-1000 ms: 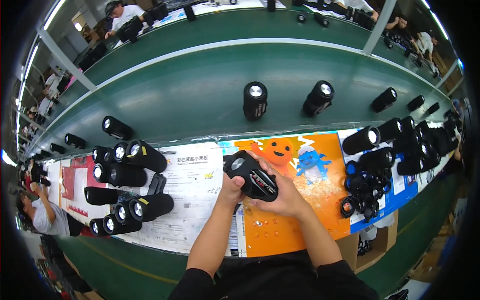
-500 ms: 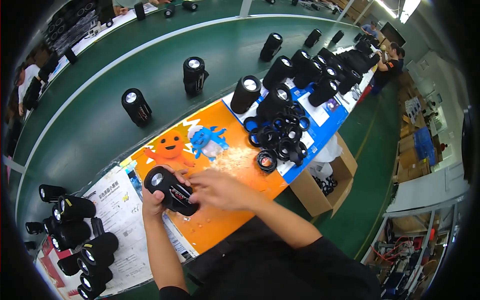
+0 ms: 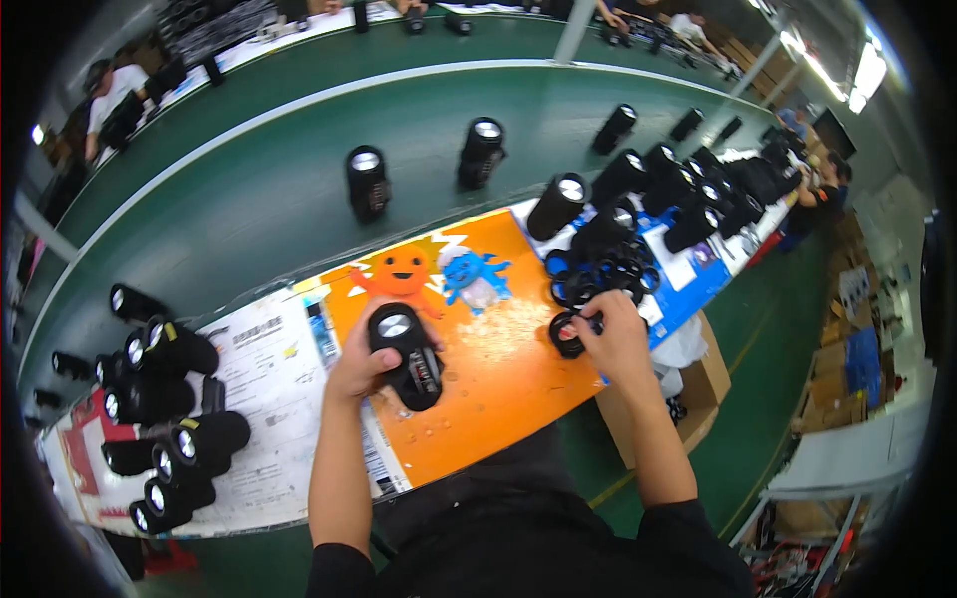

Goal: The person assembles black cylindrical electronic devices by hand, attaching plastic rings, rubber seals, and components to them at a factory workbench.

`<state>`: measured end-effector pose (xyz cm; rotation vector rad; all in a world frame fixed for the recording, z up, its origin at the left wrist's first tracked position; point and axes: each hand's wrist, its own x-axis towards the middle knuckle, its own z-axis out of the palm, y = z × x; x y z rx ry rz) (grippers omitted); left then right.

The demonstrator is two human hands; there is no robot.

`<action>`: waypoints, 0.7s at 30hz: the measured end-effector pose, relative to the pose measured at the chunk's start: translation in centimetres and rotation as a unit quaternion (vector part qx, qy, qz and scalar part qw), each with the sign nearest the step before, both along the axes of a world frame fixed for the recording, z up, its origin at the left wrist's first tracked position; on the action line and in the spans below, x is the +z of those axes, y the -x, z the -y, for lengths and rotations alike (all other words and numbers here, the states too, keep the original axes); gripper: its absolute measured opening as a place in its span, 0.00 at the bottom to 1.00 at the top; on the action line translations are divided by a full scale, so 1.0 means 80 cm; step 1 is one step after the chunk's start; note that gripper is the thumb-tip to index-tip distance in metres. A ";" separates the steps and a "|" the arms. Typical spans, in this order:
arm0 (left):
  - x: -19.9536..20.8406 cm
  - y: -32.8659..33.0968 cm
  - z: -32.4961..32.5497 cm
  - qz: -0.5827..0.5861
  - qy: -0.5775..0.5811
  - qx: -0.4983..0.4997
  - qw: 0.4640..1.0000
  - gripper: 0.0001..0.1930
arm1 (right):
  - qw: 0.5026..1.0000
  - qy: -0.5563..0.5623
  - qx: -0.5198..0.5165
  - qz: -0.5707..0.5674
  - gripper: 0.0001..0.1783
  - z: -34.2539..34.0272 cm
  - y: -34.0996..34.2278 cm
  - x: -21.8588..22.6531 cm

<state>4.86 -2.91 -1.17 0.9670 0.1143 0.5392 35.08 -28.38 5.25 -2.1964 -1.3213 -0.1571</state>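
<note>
My left hand [image 3: 364, 364] is wrapped round a black cylindrical speaker [image 3: 407, 364], tilted with its silver round end up, over the orange part of the bench. My right hand [image 3: 616, 339] has its thumb and fingertips pinched at the edge of a heap of black rings [image 3: 603, 277]. A black ring [image 3: 566, 336] lies at those fingertips, partly covered by them. Behind the heap, several more black speakers [image 3: 558, 206] stand upright on the blue part of the bench.
Several black speakers [image 3: 189, 349] lie at the left by white printed sheets [image 3: 264, 399]. Two speakers [image 3: 369, 186] stand on the green surface beyond the bench edge. An open cardboard box [image 3: 708, 384] stands below at the right. Other people work at far benches.
My right hand has left the speaker and moved right to the black rings. My left hand still holds the speaker. The whole view has shifted.
</note>
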 end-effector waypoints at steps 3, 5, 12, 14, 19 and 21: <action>0.011 -0.007 0.007 -0.040 0.032 -0.010 0.999 0.49 | 1.000 -0.020 0.013 -0.010 0.13 -0.027 0.037 -0.001; 0.009 -0.005 0.007 -0.058 0.039 -0.012 0.997 0.55 | 0.982 -0.089 0.127 0.107 0.11 -0.056 0.061 -0.017; 0.006 0.000 0.002 -0.063 0.037 -0.019 0.997 0.52 | 0.961 0.046 0.263 -0.069 0.19 -0.051 0.100 -0.016; 0.007 -0.002 0.006 -0.086 0.042 -0.007 0.995 0.54 | 0.957 0.062 0.258 -0.118 0.18 -0.051 0.093 -0.030; 0.018 -0.001 0.007 -0.105 0.035 -0.015 0.994 0.52 | 0.962 0.043 0.236 -0.130 0.07 -0.063 0.080 -0.031; 0.019 -0.002 0.009 -0.112 0.029 -0.010 0.993 0.52 | 0.962 0.030 0.258 -0.084 0.07 -0.071 0.079 -0.025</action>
